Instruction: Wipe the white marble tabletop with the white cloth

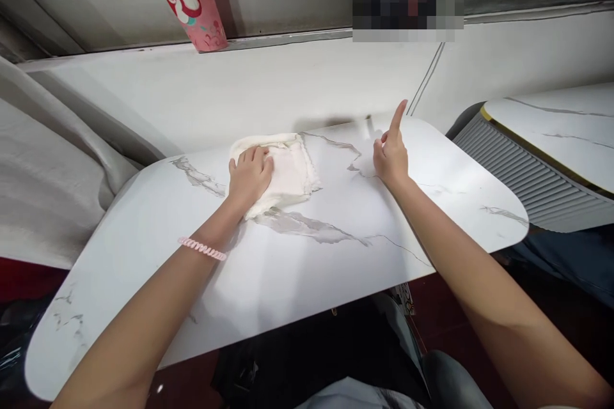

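Note:
A folded white cloth (290, 169) with a frilly right edge lies on the white marble-patterned table (307, 268). My left hand (250, 172) rests palm down on its left part, fingers spread and not gripping it. My right hand (394, 156) is raised to the right of the cloth, apart from it. Its index finger points up and away while the other fingers curl in. Nothing shows in that hand. A pink coiled band (202, 248) circles my left wrist.
A pink patterned tumbler (192, 0) stands on the window ledge at the back left. A thin cord (426, 80) hangs down the wall behind the table. Pale curtain (43, 166) borders the left side. Another marble-topped piece with ribbed sides (508, 153) stands at the right.

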`<move>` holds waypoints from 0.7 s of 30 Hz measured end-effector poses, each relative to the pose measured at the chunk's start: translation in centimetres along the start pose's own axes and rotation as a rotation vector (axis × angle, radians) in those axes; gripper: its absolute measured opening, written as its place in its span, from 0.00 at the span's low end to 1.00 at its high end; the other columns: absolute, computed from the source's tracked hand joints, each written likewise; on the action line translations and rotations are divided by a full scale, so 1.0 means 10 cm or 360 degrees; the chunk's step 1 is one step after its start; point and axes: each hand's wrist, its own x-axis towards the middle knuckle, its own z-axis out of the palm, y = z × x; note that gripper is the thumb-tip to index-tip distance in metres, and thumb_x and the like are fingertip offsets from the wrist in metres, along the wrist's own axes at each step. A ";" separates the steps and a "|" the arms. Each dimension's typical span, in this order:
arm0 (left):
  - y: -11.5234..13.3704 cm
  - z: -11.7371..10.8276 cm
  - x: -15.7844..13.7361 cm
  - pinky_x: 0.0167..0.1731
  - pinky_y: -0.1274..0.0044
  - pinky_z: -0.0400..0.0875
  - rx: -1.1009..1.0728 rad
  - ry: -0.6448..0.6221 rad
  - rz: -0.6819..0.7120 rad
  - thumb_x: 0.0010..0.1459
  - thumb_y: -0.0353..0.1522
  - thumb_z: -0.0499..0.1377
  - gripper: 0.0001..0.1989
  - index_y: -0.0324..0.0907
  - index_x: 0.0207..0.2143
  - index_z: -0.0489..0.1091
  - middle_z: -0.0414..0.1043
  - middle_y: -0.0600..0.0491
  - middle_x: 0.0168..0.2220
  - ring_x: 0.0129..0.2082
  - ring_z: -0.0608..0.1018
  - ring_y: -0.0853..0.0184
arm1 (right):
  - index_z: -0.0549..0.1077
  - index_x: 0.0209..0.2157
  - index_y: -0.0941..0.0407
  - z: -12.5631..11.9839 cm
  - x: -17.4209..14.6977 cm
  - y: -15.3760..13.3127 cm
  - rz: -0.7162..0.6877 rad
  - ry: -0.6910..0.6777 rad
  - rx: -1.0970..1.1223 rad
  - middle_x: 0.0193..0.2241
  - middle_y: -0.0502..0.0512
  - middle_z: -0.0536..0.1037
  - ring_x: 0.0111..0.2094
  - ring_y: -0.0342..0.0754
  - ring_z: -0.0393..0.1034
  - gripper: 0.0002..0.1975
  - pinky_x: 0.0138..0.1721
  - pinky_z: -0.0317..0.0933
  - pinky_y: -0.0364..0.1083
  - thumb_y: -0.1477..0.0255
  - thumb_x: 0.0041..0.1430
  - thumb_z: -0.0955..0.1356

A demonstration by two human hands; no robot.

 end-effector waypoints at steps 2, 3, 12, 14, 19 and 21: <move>0.01 0.00 -0.01 0.64 0.52 0.51 -0.0007 0.0005 -0.0005 0.67 0.36 0.41 0.21 0.46 0.56 0.65 0.66 0.45 0.62 0.62 0.65 0.53 | 0.17 0.69 0.51 -0.01 -0.02 -0.03 0.0106 0.0000 -0.0028 0.59 0.67 0.66 0.45 0.57 0.74 0.36 0.43 0.70 0.61 0.71 0.68 0.48; 0.01 0.00 -0.01 0.64 0.52 0.51 -0.0007 0.0013 -0.0011 0.67 0.36 0.41 0.21 0.46 0.56 0.65 0.66 0.45 0.62 0.62 0.66 0.53 | 0.17 0.69 0.52 -0.02 -0.02 -0.07 0.0159 -0.0020 -0.0046 0.57 0.67 0.67 0.43 0.57 0.74 0.36 0.41 0.71 0.59 0.71 0.68 0.48; -0.01 0.00 0.00 0.64 0.53 0.52 -0.0003 0.0008 -0.0017 0.67 0.38 0.41 0.21 0.48 0.56 0.65 0.67 0.46 0.62 0.63 0.65 0.54 | 0.21 0.71 0.56 -0.06 0.00 -0.23 0.0158 -0.0125 -0.0151 0.66 0.69 0.57 0.53 0.57 0.71 0.36 0.44 0.72 0.55 0.73 0.68 0.49; -0.01 0.00 0.00 0.64 0.52 0.51 -0.0016 -0.0005 -0.0008 0.67 0.38 0.41 0.21 0.49 0.56 0.65 0.67 0.47 0.62 0.64 0.64 0.54 | 0.17 0.70 0.56 -0.08 0.01 -0.24 0.0088 -0.0069 -0.0111 0.70 0.68 0.50 0.62 0.60 0.63 0.38 0.49 0.71 0.59 0.73 0.67 0.50; -0.03 0.00 0.00 0.64 0.51 0.50 -0.0020 -0.0018 -0.0003 0.67 0.39 0.40 0.22 0.48 0.57 0.64 0.65 0.46 0.63 0.64 0.63 0.53 | 0.17 0.70 0.57 -0.09 0.03 -0.31 -0.0149 0.0034 -0.0069 0.73 0.61 0.36 0.73 0.60 0.29 0.43 0.66 0.48 0.70 0.76 0.63 0.54; -0.03 0.00 0.00 0.64 0.51 0.50 -0.0016 -0.0021 0.0001 0.67 0.39 0.40 0.22 0.48 0.57 0.64 0.65 0.46 0.63 0.64 0.63 0.53 | 0.18 0.70 0.56 -0.09 0.02 -0.34 -0.0193 0.0004 -0.0074 0.73 0.59 0.35 0.73 0.57 0.26 0.44 0.68 0.42 0.69 0.77 0.63 0.55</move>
